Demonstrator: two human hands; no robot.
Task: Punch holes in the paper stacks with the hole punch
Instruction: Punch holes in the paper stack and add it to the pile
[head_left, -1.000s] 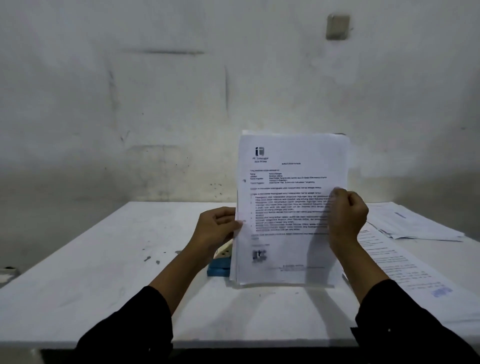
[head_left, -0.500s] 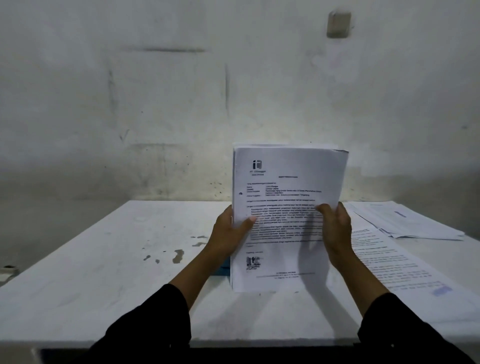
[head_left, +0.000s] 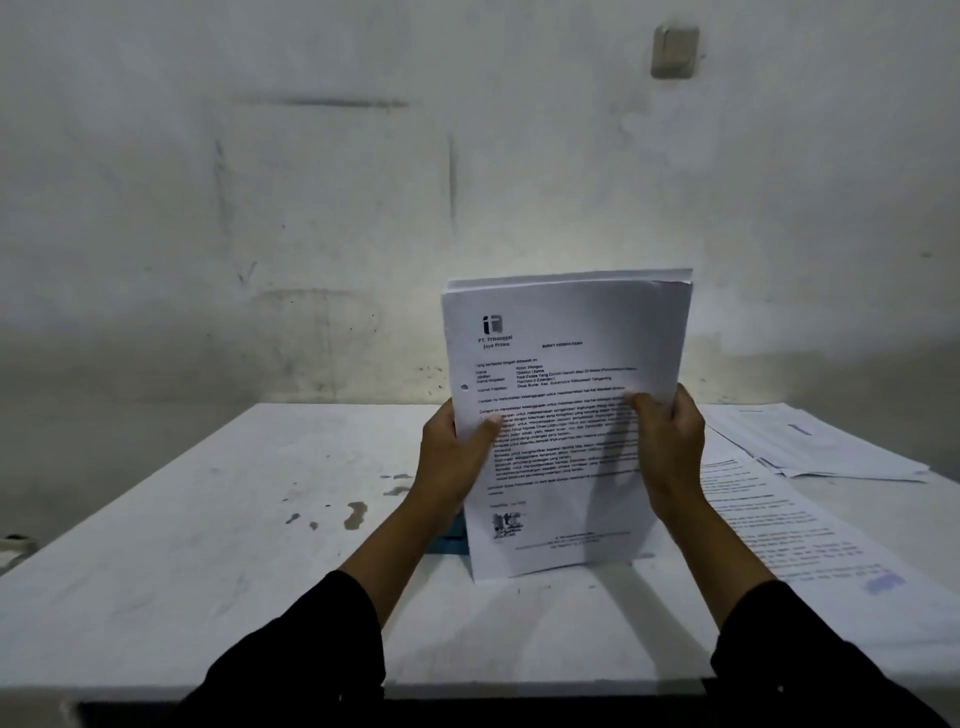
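From my feed: two arms w/ black long sleeves. Left sleeve (head_left: 291, 660) ends partway up the forearm, cuff loose and bunched, fabric matte and dark, no print I can make out. Right sleeve (head_left: 810, 660) same cloth, cuff approx. same spot behind the wrist; couple of tiny pale specks near its lower edge. Left hand (head_left: 454, 457) and right hand (head_left: 670, 441) bare: no gloves, rings or watch visible.

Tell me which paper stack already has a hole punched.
The upright stack gripped by both hands: a hole shows at its left margin. No holes are visible in the flat stacks at right.
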